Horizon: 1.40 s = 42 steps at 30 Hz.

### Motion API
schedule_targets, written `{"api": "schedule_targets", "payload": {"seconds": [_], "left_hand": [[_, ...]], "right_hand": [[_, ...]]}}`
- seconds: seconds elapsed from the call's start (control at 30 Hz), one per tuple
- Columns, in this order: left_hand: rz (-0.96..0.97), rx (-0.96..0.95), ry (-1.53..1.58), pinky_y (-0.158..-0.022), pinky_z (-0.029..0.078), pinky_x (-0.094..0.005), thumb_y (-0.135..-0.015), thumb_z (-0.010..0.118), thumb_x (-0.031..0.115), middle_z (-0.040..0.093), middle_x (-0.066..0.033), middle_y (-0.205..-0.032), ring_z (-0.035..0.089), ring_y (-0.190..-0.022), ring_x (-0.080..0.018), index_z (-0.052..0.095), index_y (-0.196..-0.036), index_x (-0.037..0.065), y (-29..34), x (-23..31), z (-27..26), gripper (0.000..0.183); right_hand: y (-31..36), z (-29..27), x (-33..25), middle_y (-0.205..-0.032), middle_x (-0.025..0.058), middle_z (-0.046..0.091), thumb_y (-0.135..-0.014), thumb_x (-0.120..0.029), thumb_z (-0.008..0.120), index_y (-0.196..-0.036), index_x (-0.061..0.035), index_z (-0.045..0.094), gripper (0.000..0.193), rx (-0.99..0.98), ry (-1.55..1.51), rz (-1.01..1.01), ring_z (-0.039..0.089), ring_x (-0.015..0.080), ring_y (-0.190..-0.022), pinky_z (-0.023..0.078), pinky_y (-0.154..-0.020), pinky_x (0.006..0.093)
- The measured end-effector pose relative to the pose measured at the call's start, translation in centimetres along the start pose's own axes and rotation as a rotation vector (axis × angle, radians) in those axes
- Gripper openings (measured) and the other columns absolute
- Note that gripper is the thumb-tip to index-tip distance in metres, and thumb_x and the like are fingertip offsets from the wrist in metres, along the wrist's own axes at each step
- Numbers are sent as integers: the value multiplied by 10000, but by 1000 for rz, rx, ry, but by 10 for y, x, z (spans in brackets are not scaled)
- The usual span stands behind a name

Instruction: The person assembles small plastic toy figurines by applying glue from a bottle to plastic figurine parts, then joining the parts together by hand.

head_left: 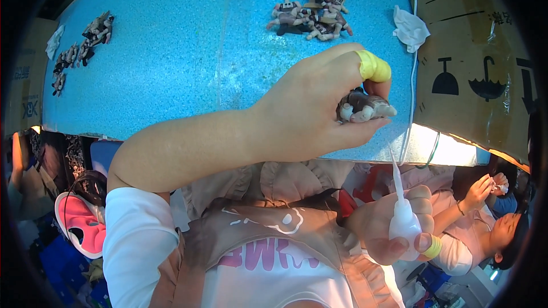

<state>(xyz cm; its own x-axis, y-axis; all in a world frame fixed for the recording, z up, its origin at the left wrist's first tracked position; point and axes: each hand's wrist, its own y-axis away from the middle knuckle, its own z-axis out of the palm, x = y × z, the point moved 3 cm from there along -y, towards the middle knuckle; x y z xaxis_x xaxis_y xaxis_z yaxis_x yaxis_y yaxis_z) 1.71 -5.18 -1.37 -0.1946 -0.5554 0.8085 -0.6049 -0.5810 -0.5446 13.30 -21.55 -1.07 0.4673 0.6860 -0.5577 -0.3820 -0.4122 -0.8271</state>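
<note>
Head view: the left hand (pixel 317 100) grips a small, glossy brown-and-cream figurine (pixel 362 107); below that hand, the right hand (pixel 374 227) grasps a white bottle (pixel 403 223), slender nozzle (pixel 398 182) upward.

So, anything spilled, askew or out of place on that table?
A crumpled tissue lies at the right edge of the blue table and another tissue at its left; both look discarded. No clear spill shows.

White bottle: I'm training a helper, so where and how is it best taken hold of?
Probably take the white bottle by its body, coming from the base end, with fingers and thumb around it, much as the right hand holds it now. The body is the broadest part; the nozzle is thin, tapers to a point and faces up the picture, so best left free.
</note>
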Motion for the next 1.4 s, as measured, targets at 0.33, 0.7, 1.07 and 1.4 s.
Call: {"api": "schedule_targets", "payload": {"seconds": [0.33, 0.7, 1.07, 1.4], "left_hand": [[143, 16, -129, -593, 479, -284, -586, 719, -9, 540, -96, -859, 571, -698, -207, 532, -899, 41, -1, 4, 0, 369], [157, 25, -145, -598, 475, -291, -597, 729, 8, 545, -92, -851, 565, -714, -213, 520, -905, 45, -1, 2, 1, 374], [156, 28, -173, -607, 478, -295, -602, 731, 18, 549, -92, -857, 563, -722, -220, 521, -904, 48, 0, 2, 1, 369], [169, 37, -181, -603, 475, -299, -596, 723, 11, 552, -90, -841, 561, -721, -226, 526, -908, 48, 0, 1, 1, 371]], "right_hand": [[-8, 8, -2, -596, -23, 380, -821, -188, 563, -916, -141, 459, 148, -100, 115, -59, 308, 119, -490, 215, -527, 307], [-6, 11, -5, -585, -26, 399, -819, -181, 564, -853, -162, 472, 100, -67, 99, -50, 324, 116, -484, 214, -523, 296], [-6, 13, -6, -576, -31, 411, -824, -211, 574, -864, -167, 485, 107, -46, 138, -49, 336, 112, -472, 221, -513, 295], [-6, 14, -7, -586, -29, 419, -827, -216, 571, -864, -168, 485, 105, -48, 133, -56, 338, 113, -473, 222, -509, 293]]}}
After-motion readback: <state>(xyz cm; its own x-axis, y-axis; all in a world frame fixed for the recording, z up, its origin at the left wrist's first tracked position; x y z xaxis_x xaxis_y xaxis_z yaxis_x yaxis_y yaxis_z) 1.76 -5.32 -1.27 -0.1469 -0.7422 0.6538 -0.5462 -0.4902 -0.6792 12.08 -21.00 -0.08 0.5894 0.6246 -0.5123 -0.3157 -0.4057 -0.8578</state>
